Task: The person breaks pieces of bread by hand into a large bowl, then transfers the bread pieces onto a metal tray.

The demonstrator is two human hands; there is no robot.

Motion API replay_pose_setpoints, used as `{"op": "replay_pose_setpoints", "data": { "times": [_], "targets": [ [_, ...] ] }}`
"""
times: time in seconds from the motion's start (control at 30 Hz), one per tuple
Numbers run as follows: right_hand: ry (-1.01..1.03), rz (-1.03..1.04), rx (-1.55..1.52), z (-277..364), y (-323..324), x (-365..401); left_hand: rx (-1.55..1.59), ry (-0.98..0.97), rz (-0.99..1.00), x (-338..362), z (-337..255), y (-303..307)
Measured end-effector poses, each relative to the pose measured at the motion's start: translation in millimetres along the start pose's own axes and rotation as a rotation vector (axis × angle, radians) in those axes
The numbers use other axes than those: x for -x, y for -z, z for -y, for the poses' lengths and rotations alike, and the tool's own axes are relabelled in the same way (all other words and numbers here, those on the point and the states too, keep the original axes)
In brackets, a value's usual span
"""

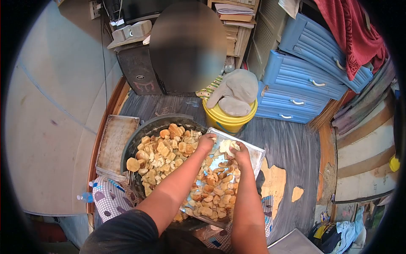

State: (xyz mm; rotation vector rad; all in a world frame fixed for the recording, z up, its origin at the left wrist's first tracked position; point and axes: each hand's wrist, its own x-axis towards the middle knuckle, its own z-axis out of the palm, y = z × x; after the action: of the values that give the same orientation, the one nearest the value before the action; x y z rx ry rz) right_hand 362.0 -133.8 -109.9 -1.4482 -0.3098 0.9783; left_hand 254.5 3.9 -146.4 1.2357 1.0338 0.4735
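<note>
Many browned pieces of what looks like bread (160, 148) fill a wide dark round tub. A metal tray (254, 153) rests at the tub's right side, with more brown pieces (215, 190) spread over its lower part. At the tray's upper right, my right hand (241, 155) has its fingers closed round a pale, torn piece of bread (228, 146). My left hand (207, 142) is near the tray's top left corner, fingers closed, and what it may hold is too small to name.
A yellow bucket (230, 122) with a grey cloth on its lid stands beyond the tray. Another flat tray (116, 142) lies left of the tub. Blue drawers (296, 91) stand at the back right, and a black computer case (139, 72) at the back left.
</note>
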Motion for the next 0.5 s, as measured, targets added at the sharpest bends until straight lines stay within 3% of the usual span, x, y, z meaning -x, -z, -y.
{"op": "replay_pose_setpoints", "data": {
  "times": [0.13, 0.3, 0.37, 0.43, 0.5],
  "targets": [
    [-0.011, -0.003, -0.053, -13.1, -7.2, -8.2, -0.127, -0.207, 0.171, 12.0, -4.3, -16.3],
    [-0.007, -0.216, 0.000, -6.0, -7.1, -4.6, -0.151, -0.176, 0.182, 46.9, -17.7, -20.1],
    [0.055, -0.361, 0.222, -13.8, 7.6, -12.5, -0.204, -0.056, 0.254, 60.8, -22.5, -15.9],
    [0.022, -0.309, 0.168, -14.4, 16.8, -16.9, -0.214, -0.046, 0.242, 68.5, -14.5, -10.1],
    [-0.106, -0.032, -0.031, -13.0, 19.8, -15.7, 0.095, -0.019, 0.196, 66.7, -0.8, -6.6]
  ]
}}
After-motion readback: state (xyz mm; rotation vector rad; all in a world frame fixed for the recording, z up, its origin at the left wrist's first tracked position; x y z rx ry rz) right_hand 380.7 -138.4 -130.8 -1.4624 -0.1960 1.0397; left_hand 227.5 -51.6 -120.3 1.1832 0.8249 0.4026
